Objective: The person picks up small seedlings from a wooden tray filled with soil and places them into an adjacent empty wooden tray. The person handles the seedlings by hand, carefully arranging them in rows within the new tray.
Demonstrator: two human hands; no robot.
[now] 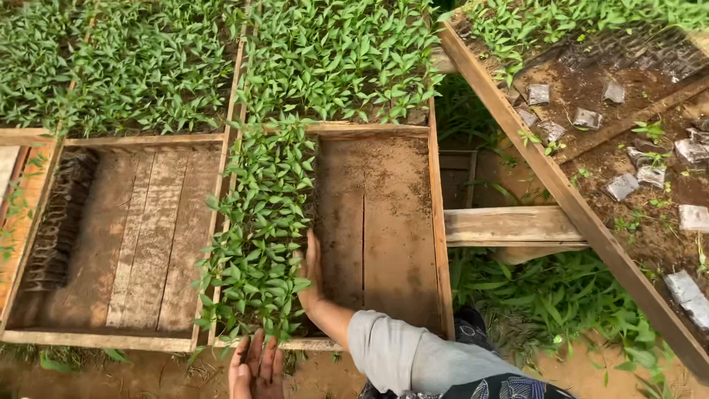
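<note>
At the far left a wooden tray (111, 244) lies nearly bare, plank floor showing, with only a dark row of small soil bags (59, 222) along its left wall. Beyond it, a dense bed of green seedlings (133, 59) runs across the top. Next comes the strip of seedlings (262, 222) being handled, standing along the left side of the second tray (391, 222), whose right half is bare soil-dusted board. The left hand (255, 366) is at the near end of that strip, fingers spread flat and open, gripping nothing, just by the tray's front edge. The right hand (312, 277) lies flat against the strip's right flank, palm pressed to the plants, fingers straight and unclasped; its grey sleeve (399, 355) reaches back over the tray. Further right a plank (509, 225) crosses over weeds, and a slanted bed (628, 170) holds soil, scattered empty bags and a few sprouts.
</note>
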